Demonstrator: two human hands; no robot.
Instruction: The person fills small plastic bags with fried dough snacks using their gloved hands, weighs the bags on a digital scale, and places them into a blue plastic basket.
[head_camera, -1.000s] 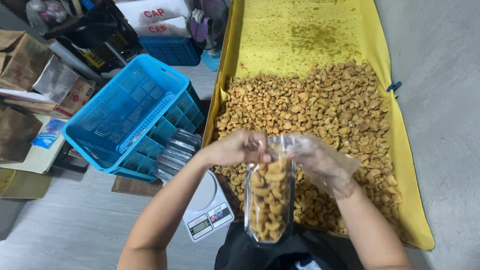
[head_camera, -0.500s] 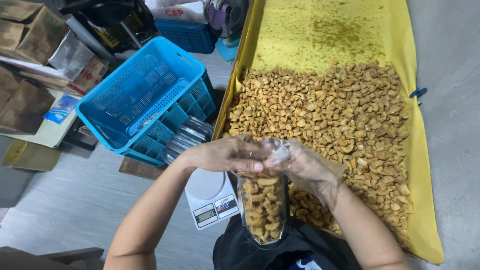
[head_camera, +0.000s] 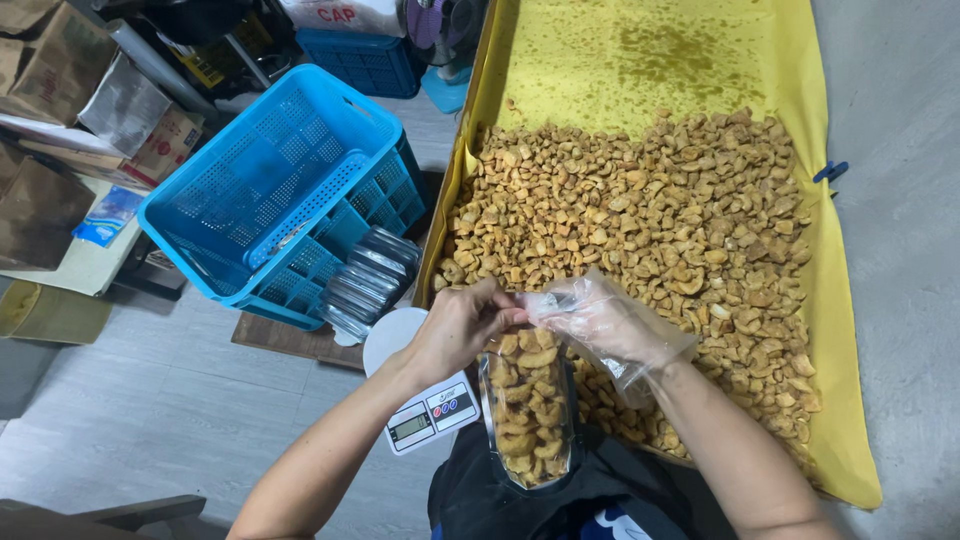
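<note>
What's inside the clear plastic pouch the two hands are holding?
The clear plastic pouch is filled with golden-brown fried snack pieces, visible through its front. The left hand and the plastic-gloved right hand cover its top edge, so the opening is hidden.

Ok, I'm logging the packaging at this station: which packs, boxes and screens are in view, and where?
Clear pouch: full of golden snack pieces, pinched at its top by left hand and gloved right hand.
White scale: below the left hand, small grey screen.
Silvery pouches: stacked beside the blue crate.
Brown cardboard boxes: top left.
</note>
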